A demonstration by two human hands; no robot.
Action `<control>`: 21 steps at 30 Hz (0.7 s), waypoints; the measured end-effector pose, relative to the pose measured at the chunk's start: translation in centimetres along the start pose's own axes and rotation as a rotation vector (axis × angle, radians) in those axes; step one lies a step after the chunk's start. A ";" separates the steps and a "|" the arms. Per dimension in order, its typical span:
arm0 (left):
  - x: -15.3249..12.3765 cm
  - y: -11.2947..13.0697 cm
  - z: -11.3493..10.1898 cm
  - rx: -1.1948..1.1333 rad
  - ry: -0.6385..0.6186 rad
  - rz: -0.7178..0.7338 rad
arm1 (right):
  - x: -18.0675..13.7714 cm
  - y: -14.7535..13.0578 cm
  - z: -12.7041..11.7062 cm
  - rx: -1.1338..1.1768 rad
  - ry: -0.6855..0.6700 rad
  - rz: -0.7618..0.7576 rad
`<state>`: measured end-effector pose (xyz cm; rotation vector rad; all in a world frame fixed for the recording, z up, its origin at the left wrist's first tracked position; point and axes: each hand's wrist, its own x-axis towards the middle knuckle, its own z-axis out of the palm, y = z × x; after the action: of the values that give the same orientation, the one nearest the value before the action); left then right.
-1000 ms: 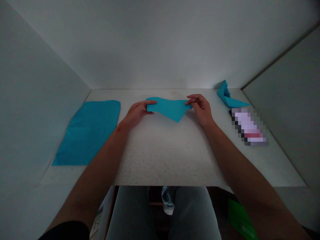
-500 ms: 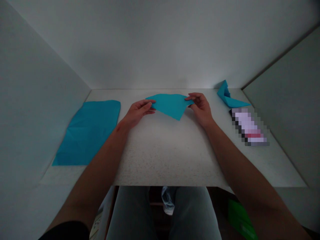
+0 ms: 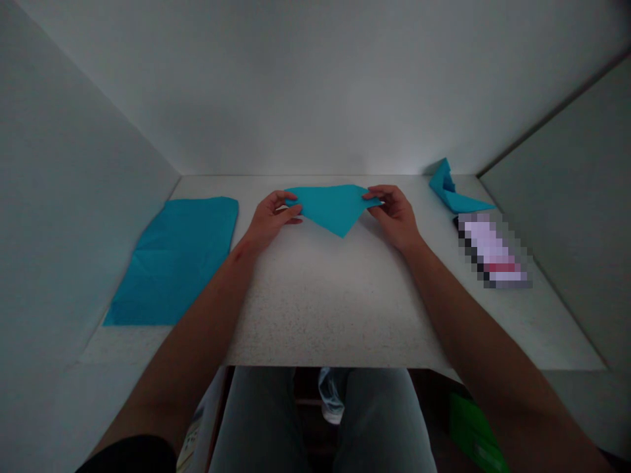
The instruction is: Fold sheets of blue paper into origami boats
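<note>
A folded piece of blue paper (image 3: 330, 207) is held up near the back of the white tabletop, with one corner pointing down towards me. My left hand (image 3: 273, 217) pinches its left end between thumb and fingers. At the right end, my right hand (image 3: 393, 213) grips the paper in the same way, fingertips on top and thumb below. Left of my left forearm lies a larger sheet of blue paper (image 3: 177, 256) with faint creases. A folded blue paper shape (image 3: 456, 194) rests to the right of my right hand.
A phone (image 3: 493, 249), blurred by pixels, lies on the tabletop (image 3: 340, 315) at the right. White walls (image 3: 315, 85) close in the back and both sides. Below the front edge are my legs and a green object (image 3: 476, 430).
The folded paper has shifted slightly left, its lower corner too, and looks more even. My left hand has moved a little left; both hands keep hold of it.
</note>
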<state>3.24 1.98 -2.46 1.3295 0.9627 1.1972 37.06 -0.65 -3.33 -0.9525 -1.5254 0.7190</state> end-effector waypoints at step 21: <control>1.3 -2.1 -1.2 0.041 0.091 0.078 | 0.0 1.0 -0.3 0.117 -0.039 0.149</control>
<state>2.43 3.74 -4.43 1.3656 1.0126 1.3134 37.55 -0.15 -4.16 -0.9756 -1.4403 0.9275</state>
